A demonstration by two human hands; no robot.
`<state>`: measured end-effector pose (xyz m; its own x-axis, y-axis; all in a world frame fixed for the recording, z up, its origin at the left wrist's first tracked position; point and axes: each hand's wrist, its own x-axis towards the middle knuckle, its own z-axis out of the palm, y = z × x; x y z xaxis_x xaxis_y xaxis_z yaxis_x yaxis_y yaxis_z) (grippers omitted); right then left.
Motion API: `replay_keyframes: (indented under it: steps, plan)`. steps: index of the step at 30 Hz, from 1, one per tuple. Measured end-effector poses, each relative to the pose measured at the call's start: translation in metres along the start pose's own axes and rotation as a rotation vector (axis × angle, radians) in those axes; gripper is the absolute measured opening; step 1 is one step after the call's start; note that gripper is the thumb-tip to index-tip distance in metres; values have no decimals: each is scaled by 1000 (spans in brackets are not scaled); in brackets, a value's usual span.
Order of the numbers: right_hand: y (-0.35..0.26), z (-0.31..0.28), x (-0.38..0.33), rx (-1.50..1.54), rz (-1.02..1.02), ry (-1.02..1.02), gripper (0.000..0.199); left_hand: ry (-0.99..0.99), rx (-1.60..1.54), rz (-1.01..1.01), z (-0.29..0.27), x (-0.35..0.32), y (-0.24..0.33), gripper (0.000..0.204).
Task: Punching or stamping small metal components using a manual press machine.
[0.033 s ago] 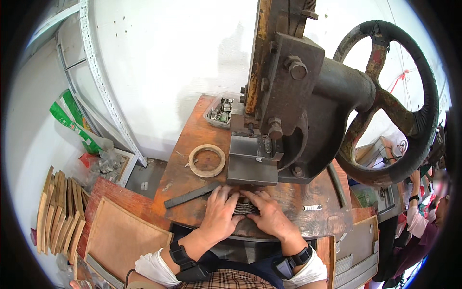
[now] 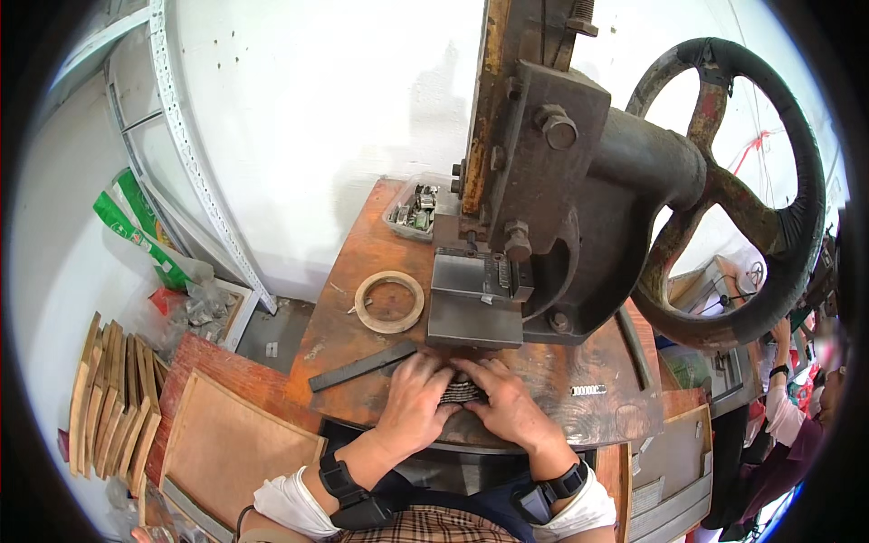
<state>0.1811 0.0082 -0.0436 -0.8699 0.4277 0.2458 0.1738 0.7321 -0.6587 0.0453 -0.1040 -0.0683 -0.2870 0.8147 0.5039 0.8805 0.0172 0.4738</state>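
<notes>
Dark grey metal strips, thin and stacked edge to edge into a small ribbed stack (image 2: 463,391), sit on the worn brown bench (image 2: 348,339) right in front of me, just below the press (image 2: 534,226). The stack looks striped, its edges catching light, and only its middle shows between my hands.

My left hand (image 2: 415,403) lies palm down with fingers curled against the stack's left side, touching it. My right hand (image 2: 507,403) mirrors it on the right side, fingers bent over the top edge. Both hands are half closed, pressing the stack between them rather than wrapped around it.

A flat dark bar (image 2: 362,366) lies slanted just beside my left hand. A tape ring (image 2: 388,301) rests farther up the bench, near the press's grey block (image 2: 475,299). A clear tray (image 2: 415,213) of small metal parts sits at the back edge. The big handwheel (image 2: 751,199) stands to my right. Wooden boards (image 2: 109,398) lean on the floor to my left.
</notes>
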Motion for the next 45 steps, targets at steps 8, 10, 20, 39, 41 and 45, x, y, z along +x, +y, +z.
replay_keyframes:
  steps: [8, 10, 20, 39, 41, 45]
  plan:
    - [-6, 12, -31, -471, 137, 16, 70, -123, -223, -45, 7, -3, 10, 49]
    - [-5, 19, -29, -545, 227, -54, 72, -104, -225, -26, 10, -4, 8, 49]
    - [9, 8, -8, -74, -8, 69, 62, -149, -214, -66, -5, 4, -3, 48]
    - [11, 19, -12, -81, 73, 77, 44, 294, -191, -136, -63, -97, -43, 29]
    - [11, 19, -13, -136, 51, 87, 42, 486, 94, -280, -86, -186, -103, 15]
    - [16, 23, -12, -92, 109, 51, 40, 94, 417, -1220, -191, -362, -111, 20]
